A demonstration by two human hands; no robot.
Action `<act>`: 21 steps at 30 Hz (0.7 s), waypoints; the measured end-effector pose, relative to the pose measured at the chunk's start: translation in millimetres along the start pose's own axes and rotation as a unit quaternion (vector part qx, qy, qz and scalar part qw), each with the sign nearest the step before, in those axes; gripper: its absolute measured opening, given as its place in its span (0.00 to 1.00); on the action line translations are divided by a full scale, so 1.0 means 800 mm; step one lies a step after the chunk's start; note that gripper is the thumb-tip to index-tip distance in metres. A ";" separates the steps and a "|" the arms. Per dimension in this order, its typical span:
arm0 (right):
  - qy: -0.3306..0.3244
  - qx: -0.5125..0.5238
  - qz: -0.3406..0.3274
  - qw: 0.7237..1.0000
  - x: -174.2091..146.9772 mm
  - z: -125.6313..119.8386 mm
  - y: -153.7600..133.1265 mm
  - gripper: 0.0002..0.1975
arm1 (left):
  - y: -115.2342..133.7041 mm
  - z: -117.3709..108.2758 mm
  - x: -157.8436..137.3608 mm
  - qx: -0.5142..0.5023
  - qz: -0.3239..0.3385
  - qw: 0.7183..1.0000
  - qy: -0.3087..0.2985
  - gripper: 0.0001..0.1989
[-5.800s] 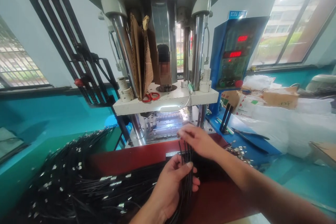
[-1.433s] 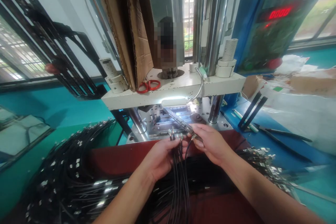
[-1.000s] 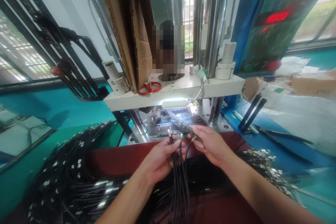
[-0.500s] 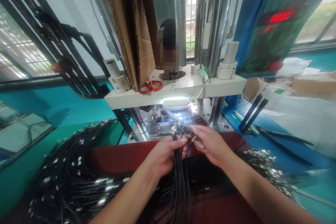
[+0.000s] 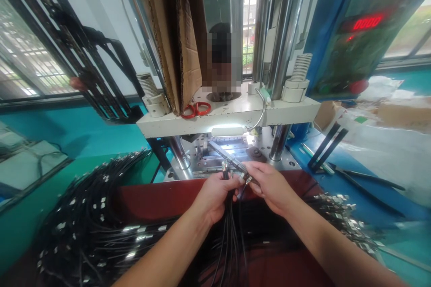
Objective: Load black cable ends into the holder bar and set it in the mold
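Note:
My left hand point(image 5: 215, 195) is closed around several black cables point(image 5: 229, 228), their metal connector ends sticking up above the thumb. In my right hand point(image 5: 269, 184) is one end of a long, narrow metal bar point(image 5: 229, 158) with small slots along it. The bar slants up and left toward the lit bed of the press point(image 5: 232, 148). Where the hands meet, one cable's metal connector point(image 5: 248, 180) is at the bar's near end; whether it is seated there I cannot tell. Fingertips of both hands nearly touch, and parts of them are hidden.
Large bundles of black cables point(image 5: 77, 219) lie on the left, and more connector ends point(image 5: 350, 224) on the right. Red-handled scissors point(image 5: 196, 110) and cardboard point(image 5: 190, 54) rest on the press's white plate point(image 5: 229, 119). Black tweezers-like tool point(image 5: 367, 184) lies on the blue surface at right.
The view has shifted slightly. My left thumb has come closer to the bar's near end, while both hands keep their holds on cables and bar.

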State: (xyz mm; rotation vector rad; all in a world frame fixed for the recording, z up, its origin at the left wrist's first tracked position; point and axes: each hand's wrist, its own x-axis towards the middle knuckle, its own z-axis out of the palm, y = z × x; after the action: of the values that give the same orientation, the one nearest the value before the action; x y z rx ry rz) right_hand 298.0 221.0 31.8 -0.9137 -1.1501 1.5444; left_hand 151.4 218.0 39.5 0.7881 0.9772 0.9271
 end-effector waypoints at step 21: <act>0.020 -0.080 -0.002 0.997 0.000 0.001 0.006 0.14 | 0.000 -0.012 0.000 0.015 0.004 0.999 -0.049 0.08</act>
State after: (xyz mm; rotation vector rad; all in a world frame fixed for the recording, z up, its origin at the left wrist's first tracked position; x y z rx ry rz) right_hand 295.8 220.4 27.4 -1.0442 -1.2594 1.4391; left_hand 142.3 219.4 35.6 0.8554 0.9055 0.8745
